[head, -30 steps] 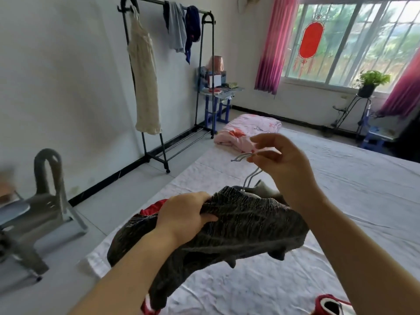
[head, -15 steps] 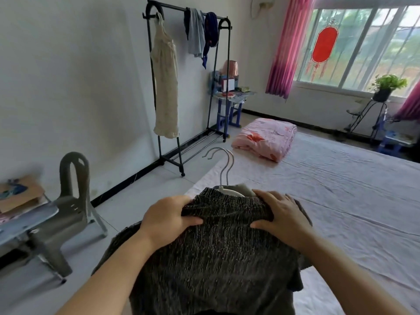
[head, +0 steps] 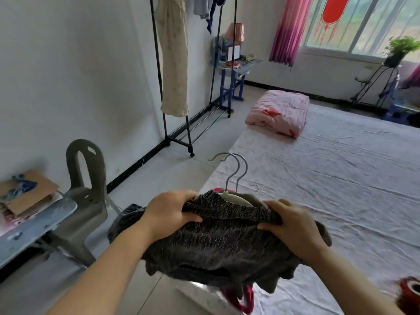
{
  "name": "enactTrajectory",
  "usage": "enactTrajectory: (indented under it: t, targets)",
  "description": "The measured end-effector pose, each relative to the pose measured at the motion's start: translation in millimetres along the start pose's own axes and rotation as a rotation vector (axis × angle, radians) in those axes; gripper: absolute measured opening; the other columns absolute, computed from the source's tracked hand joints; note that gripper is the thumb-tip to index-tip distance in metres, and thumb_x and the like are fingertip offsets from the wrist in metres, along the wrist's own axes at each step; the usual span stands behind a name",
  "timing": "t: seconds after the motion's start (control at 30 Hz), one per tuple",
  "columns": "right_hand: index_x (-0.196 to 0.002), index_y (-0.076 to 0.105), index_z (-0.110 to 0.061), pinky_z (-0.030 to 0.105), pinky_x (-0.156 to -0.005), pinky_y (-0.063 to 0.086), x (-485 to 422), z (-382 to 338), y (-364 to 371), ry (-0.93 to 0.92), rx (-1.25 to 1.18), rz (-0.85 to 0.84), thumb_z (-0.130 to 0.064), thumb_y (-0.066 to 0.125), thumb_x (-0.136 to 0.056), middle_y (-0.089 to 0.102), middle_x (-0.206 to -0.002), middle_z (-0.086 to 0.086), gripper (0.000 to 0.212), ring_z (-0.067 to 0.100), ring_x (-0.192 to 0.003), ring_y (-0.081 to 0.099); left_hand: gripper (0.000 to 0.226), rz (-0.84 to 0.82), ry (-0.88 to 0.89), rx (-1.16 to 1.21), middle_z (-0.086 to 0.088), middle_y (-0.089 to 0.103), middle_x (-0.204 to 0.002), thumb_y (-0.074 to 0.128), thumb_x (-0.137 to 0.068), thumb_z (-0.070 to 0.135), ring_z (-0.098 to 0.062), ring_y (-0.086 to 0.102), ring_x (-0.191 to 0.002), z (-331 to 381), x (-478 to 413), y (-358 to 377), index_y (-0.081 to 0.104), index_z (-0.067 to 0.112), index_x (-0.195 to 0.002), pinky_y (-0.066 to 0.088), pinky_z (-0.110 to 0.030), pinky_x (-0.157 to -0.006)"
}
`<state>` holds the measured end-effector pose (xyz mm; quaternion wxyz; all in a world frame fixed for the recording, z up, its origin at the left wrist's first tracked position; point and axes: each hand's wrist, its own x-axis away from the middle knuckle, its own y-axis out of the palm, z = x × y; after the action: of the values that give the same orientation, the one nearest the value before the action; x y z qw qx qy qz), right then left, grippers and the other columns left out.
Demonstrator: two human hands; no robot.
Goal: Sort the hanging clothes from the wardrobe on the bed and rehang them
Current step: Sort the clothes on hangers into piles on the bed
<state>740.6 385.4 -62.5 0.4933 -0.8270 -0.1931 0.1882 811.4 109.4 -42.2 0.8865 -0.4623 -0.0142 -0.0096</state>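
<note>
Left hand point(head: 169, 214): fingers are curled round the collar of the dark sweater point(head: 218, 242), thumb laid across the front.
Right hand point(head: 293, 226): fingers are curled round the collar's other side.
Sweater: held bunched over the near left edge of the bed point(head: 341, 178).
Hangers point(head: 231, 180): two metal hooks are seen rising from the collar.
Rack point(head: 159, 76): stood by the wall, a cream garment point(head: 175, 64) hung on it.
Quilt point(head: 279, 114): folded at the bed's far left corner.

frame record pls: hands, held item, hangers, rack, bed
left hand: grips the knit's top edge, left side
right hand: grips the same edge, right side
knit: dark grey, held over the bed's near edge
hangers: inside the knit, two metal hooks sticking up
rack: cream garment hanging on it
bed: folded pink quilt at the far end
</note>
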Motion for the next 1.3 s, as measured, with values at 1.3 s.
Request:
enactTrajectory:
  t: [1.3]
  targets:
    - [-0.145, 0.020, -0.036, 0.048, -0.111, 0.018, -219, 314, 341, 0.841, 0.177, -0.231, -0.052, 0.049, -0.088, 0.029, -0.148, 0.005, 0.066, 0.027, -0.136, 0.023, 0.078, -0.441, 0.013, -0.444, -0.001, -0.004, -0.157, 0.045, -0.089, 0.054, -0.025, -0.008, -0.143, -227, -414, 366, -0.001, 0.030, -0.147, -0.003, -0.046, -0.114]
